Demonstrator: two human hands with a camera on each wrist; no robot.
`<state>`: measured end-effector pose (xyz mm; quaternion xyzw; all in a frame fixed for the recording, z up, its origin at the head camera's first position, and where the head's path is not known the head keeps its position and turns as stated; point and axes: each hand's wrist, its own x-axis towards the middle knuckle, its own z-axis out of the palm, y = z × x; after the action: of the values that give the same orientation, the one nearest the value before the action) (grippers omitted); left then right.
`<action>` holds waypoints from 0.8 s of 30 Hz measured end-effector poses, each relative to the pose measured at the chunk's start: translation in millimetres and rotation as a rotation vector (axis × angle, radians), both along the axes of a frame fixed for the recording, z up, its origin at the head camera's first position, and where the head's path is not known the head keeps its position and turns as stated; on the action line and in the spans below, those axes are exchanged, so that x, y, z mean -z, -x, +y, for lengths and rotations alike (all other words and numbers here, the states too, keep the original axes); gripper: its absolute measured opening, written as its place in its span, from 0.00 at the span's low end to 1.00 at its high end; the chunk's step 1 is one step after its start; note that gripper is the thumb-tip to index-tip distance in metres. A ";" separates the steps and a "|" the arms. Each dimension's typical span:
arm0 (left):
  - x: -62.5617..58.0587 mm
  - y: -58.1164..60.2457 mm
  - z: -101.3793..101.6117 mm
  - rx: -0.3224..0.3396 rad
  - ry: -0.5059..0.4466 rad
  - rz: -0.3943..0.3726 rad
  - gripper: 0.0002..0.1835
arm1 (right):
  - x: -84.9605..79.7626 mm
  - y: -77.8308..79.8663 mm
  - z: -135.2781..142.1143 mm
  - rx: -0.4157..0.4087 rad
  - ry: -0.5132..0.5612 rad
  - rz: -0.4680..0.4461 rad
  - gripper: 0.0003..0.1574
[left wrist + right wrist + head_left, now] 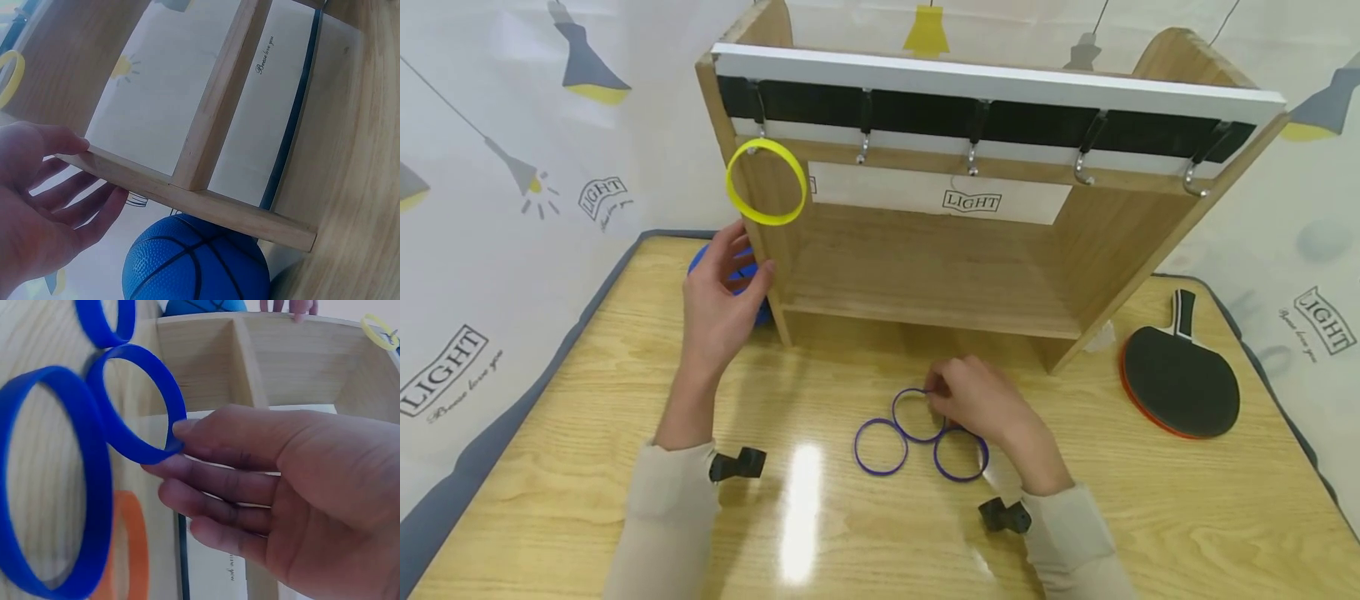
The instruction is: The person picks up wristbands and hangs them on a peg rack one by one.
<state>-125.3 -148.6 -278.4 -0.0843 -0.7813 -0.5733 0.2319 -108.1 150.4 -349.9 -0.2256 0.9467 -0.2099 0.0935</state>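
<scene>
My left hand [718,300] grips the side panel of a wooden shelf [917,258]; in the left wrist view the thumb lies on one face and the fingers on the other. Low over the table, my right hand [985,400] pinches the edge of a blue ring [125,445] between thumb and forefinger. Two more blue rings lie beside it, one to the left [856,450] and one to the right [961,478]. An orange band [134,544] shows below the hand in the right wrist view. From the leftmost hook hangs a yellow ring [767,219].
Several metal hooks [973,158] line a black strip on the shelf's white front bar. Behind the left panel sits a blue ball [194,262]. A black table tennis paddle [1180,383] lies on the right of the wood-grain table [865,542].
</scene>
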 end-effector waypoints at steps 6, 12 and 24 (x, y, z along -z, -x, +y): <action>0.1 -0.7 0.7 -0.008 0.020 0.008 0.24 | -12.4 -5.3 -1.2 -0.039 0.128 -0.093 0.06; 0.2 -0.8 0.8 -0.016 0.038 0.014 0.24 | -25.8 -11.8 -3.9 -0.079 0.169 -0.109 0.12; -0.3 -0.1 0.4 -0.004 0.020 0.013 0.24 | -40.1 -18.2 -7.1 -0.077 0.193 0.011 0.08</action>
<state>-125.2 -148.3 -278.1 -0.0890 -0.7856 -0.5644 0.2373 -89.9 143.2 -309.8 -0.2709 0.9132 -0.2952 0.0741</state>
